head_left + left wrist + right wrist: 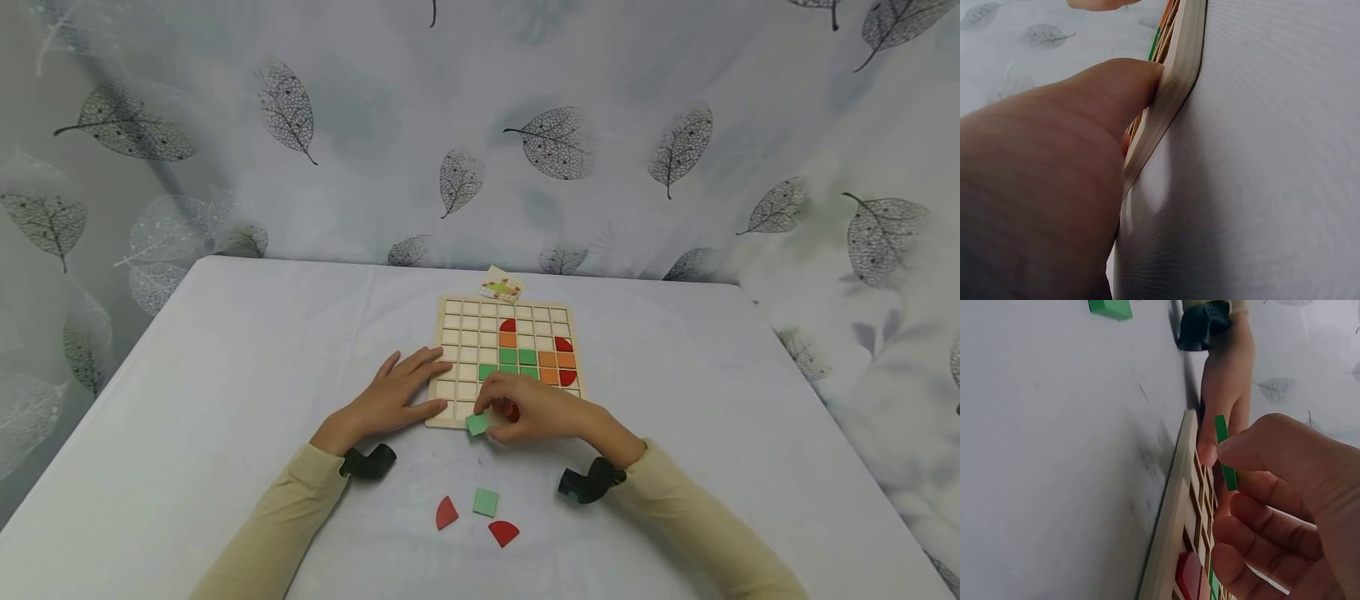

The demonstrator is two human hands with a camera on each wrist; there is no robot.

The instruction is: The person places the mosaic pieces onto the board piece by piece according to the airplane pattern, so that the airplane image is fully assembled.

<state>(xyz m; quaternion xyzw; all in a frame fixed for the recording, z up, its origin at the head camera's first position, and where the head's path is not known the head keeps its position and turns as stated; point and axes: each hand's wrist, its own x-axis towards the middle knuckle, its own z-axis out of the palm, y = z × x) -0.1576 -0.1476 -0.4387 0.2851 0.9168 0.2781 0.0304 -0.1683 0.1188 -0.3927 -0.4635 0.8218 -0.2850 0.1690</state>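
A wooden grid board point(468, 337) lies on the white table, with green square tiles point(528, 357), orange square tiles point(547, 359) and red quarter-round pieces point(563, 343) in some cells. My left hand point(390, 396) rests on the board's left edge with fingers spread; the left wrist view shows its thumb point(1129, 84) against the rim. Between thumb and fingertips, my right hand point(536, 408) pinches a green square tile point(477, 424) above the board's near edge. That tile appears edge-on in the right wrist view. The right hand covers part of the board's lower rows.
Nearer the front lie a loose green square tile point(486, 502) and two red quarter-round pieces point(446, 512). A small patterned card point(501, 285) leans at the board's far edge. Behind the table hangs a leaf-print cloth point(360, 125).
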